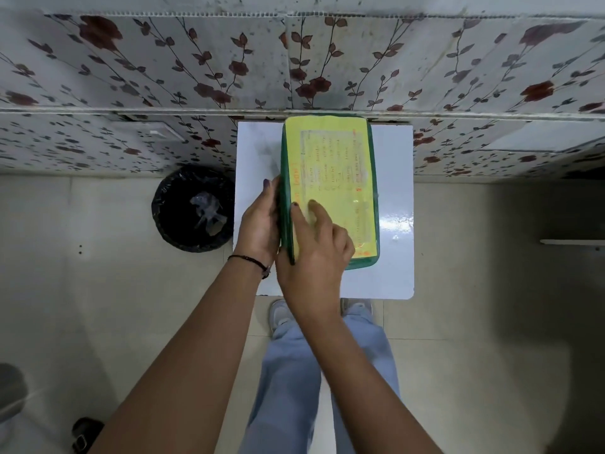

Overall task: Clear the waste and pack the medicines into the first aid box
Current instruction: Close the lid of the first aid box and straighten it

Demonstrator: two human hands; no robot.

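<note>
Both hands hold the green first aid box point(330, 178) on the bench point(393, 257): left hand point(258, 221) cupping its side, right hand point(314, 253) flat across its yellow lid.

There is a single view, from a wide-angle camera on the person's head, looking almost straight down and a little forward. The white desk point(393, 263) sits at the middle of the frame, near enough that both forearms reach in from the bottom edge and the hands meet at the centre. Below the desk the view takes in the person's own legs and shoes on the tiled floor point(98, 290). The flowered wall point(196, 67) fills the top, bowed by the lens. A black bin point(170, 224) shows left of the desk. No second view shares the scene.
</note>
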